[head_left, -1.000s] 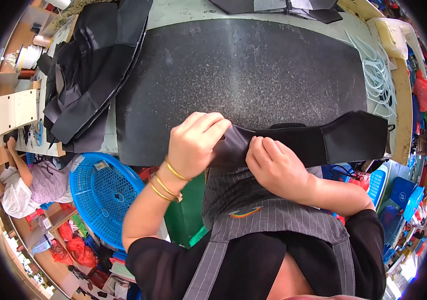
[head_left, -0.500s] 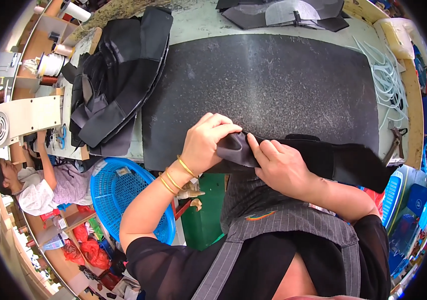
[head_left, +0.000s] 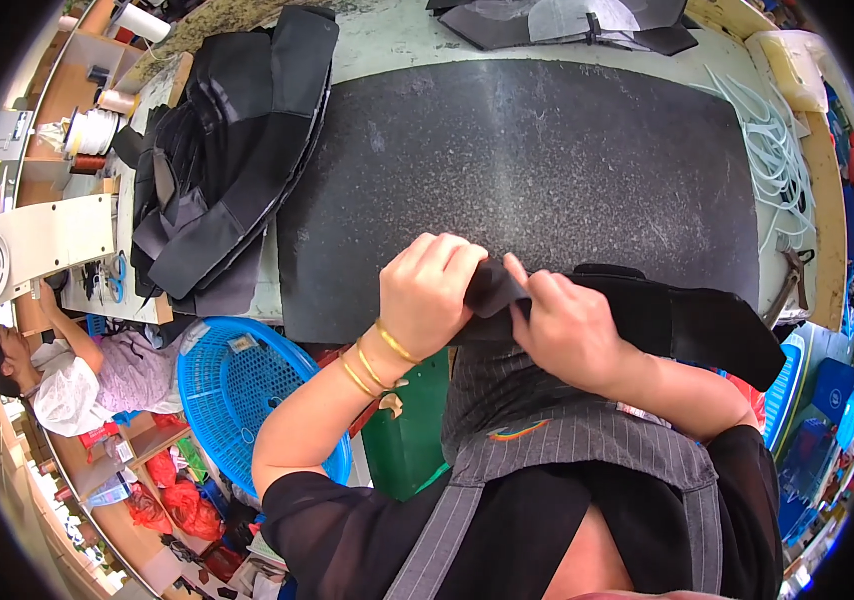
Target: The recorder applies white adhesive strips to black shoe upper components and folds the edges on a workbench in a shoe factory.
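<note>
A long black fabric piece lies along the near edge of the table, its right end drooping over that edge. My left hand has its fingers curled round the left end of the piece and pinches it. Beside it, my right hand grips the same end between thumb and fingers. A fold of the fabric stands up between both hands. Under them is a dark, scuffed mat. The fingertips of my left hand are partly hidden behind the fabric.
Black fabric pieces are heaped at the table's left, with more at the far edge. Pale cord and pliers lie at the right. A blue basket stands lower left, near a seated co-worker beside a cream machine.
My left hand has shifted slightly right, closer to my right hand. The fabric end between them is bunched tighter and more turned over. The co-worker's arm has moved a little.
</note>
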Action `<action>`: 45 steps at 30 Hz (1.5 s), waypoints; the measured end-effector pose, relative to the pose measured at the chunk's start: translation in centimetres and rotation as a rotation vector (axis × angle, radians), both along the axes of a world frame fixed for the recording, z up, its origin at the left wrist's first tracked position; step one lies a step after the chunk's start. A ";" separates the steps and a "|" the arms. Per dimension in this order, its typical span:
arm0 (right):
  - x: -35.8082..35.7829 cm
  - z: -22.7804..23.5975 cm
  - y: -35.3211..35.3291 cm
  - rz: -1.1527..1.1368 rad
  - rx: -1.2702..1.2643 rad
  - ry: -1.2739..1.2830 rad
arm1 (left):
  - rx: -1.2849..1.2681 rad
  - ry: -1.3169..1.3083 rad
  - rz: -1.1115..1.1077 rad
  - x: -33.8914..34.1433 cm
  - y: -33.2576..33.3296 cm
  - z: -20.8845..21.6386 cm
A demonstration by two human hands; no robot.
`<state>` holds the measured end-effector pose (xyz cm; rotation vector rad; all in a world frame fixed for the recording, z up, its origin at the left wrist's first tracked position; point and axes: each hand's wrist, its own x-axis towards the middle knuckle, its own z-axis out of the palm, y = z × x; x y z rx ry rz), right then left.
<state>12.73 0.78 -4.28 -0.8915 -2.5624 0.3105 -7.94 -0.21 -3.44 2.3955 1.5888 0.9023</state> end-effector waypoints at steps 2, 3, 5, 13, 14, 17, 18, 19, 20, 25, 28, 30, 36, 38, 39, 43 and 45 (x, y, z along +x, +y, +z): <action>0.7 0.7 0.7 -0.017 -0.149 0.125 | -0.084 0.000 0.098 0.4 0.2 -0.2; 0.9 1.1 0.7 0.018 -0.164 0.128 | -0.075 0.006 0.080 0.3 0.1 -0.2; 0.6 0.8 0.5 0.061 -0.144 0.087 | -0.083 -0.045 0.037 -0.1 0.2 -0.2; 0.5 0.7 -0.1 0.125 0.074 -0.174 | -0.259 -0.170 -0.054 -1.5 0.6 1.0; 0.6 0.5 -0.1 0.123 0.071 -0.172 | -0.278 -0.170 -0.046 -1.5 0.6 1.0; 0.6 0.3 0.0 0.125 -0.021 -0.082 | -0.349 -0.229 -0.053 -2.0 0.6 0.8; 0.6 0.4 0.0 0.128 -0.032 -0.100 | -0.352 -0.228 -0.053 -2.1 0.7 0.8; 0.6 0.6 0.0 0.133 -0.045 -0.119 | -0.352 -0.226 -0.068 -2.2 0.8 0.8; 0.6 0.7 0.0 0.136 -0.051 -0.121 | -0.351 -0.225 -0.081 -2.3 0.9 0.8; 0.4 1.6 0.5 0.170 -0.036 -0.168 | 0.284 0.264 -0.125 -6.2 2.1 2.3; 0.1 0.9 0.5 0.129 -0.028 -0.146 | 0.267 0.412 -0.291 -7.3 2.3 3.8; 0.2 0.9 0.5 0.137 -0.049 -0.141 | 0.021 0.294 -0.226 -6.7 2.0 4.4; -0.4 0.6 -0.1 0.048 -0.020 0.018 | -0.263 -0.038 -0.249 -4.0 -0.4 2.8; -0.4 0.8 0.1 0.053 -0.037 0.040 | -0.200 -0.052 -0.243 -3.8 0.2 1.1; -0.4 0.9 0.2 0.057 -0.034 0.037 | -0.142 -0.063 -0.239 -3.8 0.5 0.6; -0.1 0.6 0.3 0.076 -0.039 0.029 | -0.254 -0.174 -0.266 -3.5 1.8 0.5; 0.0 0.5 0.5 0.065 -0.031 0.053 | -0.264 -0.169 -0.266 -3.5 2.1 0.4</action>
